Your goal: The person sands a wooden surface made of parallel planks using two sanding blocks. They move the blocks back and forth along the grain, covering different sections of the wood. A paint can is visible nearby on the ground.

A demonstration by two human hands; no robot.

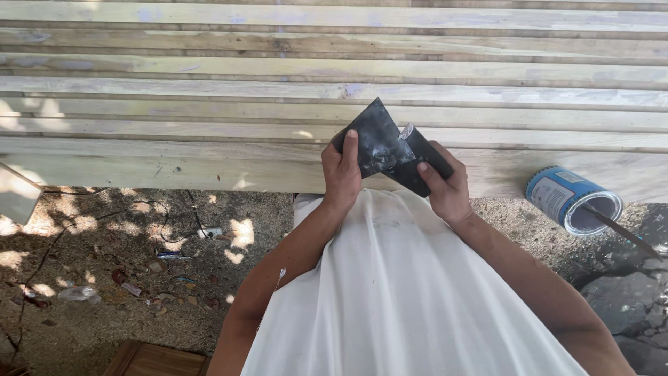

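1. Sandpaper sheet [379, 143], dark and folded, sits between my hands, in front of my chest and above the stacked planks [209, 104].
2. Left hand [342, 174] pinches its left edge; right hand [445, 188] grips the folded right end.
3. Its long axis runs left to right.

Both hands, left hand [342, 170] and right hand [445, 188], fold a black sandpaper sheet [379, 143] just before stacked wooden planks [209, 104]; a blue can [567, 195] lies tipped beside them.

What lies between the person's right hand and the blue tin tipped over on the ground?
In the head view, only the pale front edge of the stacked wooden planks spans the gap between the right hand, which grips the dark folded sheet, and the blue tin.
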